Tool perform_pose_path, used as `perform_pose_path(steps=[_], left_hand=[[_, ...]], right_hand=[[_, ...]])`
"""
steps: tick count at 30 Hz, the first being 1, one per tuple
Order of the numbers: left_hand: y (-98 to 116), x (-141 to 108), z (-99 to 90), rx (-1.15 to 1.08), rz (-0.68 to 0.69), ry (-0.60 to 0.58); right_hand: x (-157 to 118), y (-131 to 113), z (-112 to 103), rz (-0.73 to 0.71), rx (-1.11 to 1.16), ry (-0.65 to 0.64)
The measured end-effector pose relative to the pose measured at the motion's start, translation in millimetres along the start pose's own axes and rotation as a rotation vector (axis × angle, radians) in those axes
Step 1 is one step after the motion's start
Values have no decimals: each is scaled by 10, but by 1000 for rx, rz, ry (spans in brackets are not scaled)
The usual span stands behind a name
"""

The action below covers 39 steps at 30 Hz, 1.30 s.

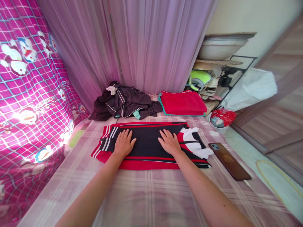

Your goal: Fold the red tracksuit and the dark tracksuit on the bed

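A black and red shirt [146,142] with a white collar lies folded lengthwise on the plaid bed sheet [142,195], its collar end to the right. Striped red and black ribbed bands show at its left end. My left hand [124,143] rests flat on the dark fabric near those bands, fingers spread. Nearer the white collar [193,143], my right hand [169,142] also lies flat on the shirt with fingers apart. Neither hand grips anything.
Behind the shirt are a heap of dark clothes [130,101] and a folded red and green stack [183,103]. A phone [229,160] lies at the right edge. Purple curtains [146,47] hang behind; a shelf rack [236,78] stands at right.
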<state>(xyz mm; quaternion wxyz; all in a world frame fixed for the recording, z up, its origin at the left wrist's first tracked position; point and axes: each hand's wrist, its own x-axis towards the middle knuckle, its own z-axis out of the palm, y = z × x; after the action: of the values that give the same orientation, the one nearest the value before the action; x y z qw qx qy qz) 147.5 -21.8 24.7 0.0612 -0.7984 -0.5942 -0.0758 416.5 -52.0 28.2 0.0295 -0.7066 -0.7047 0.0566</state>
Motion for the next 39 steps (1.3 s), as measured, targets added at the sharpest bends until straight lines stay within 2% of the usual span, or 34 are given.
perform_pose_path(steps=[7,13,16,21,26,29,31,33,36,39], left_hand=[[-38,-51,-2,45,-61,97],[-74,25,-11,2,-137,-14],[-54,46,-17,-13,-147,-28],[-66,36,-40,-16,-150,-40],[-33,49,-113,-17,-146,-79],[65,-56,-143,-12,-106,-22],[134,-190,-142,-11,-33,25],[184,-335,-129,-30,13,25],[213,-478,-122,-78,3,-9],[217,-501,-140,-117,-19,-12]], right_hand=[[-11,-14,-29,-5,21,18],[-10,-17,-28,-8,40,28],[-19,-36,-56,0,48,23],[-223,-28,-144,29,65,-10],[-645,113,-91,46,30,122],[-820,197,5,40,19,173],[-868,231,63,25,22,224],[-873,250,112,18,27,280],[-848,278,181,-1,29,352],[-826,327,255,-32,41,425]])
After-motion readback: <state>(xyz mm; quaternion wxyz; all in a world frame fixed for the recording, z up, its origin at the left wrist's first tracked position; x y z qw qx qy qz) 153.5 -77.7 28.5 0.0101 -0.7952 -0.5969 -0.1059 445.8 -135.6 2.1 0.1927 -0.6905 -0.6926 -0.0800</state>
